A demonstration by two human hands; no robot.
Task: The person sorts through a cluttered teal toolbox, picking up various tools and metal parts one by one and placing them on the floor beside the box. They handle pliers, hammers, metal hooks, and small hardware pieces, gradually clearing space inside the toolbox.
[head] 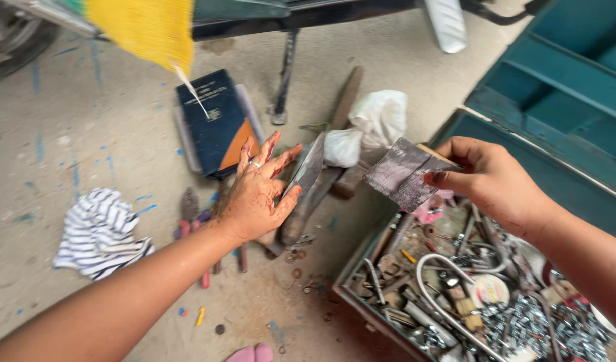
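Note:
My left hand is stained reddish-brown and wears a ring. Its fingers are spread, and the thumb and palm press against a flat grey metal piece held on edge above the floor. My right hand pinches a folded sheet of dark, worn sandpaper between thumb and fingers, over the corner of the open toolbox. The two hands are a short way apart, the sandpaper just right of the metal piece.
The teal toolbox holds several bolts, nuts, a hose and small tools; its lid stands open at right. On the concrete floor lie a striped rag, pliers, a dark blue book, a white plastic bag and a hammer handle. A yellow broom hangs at top left.

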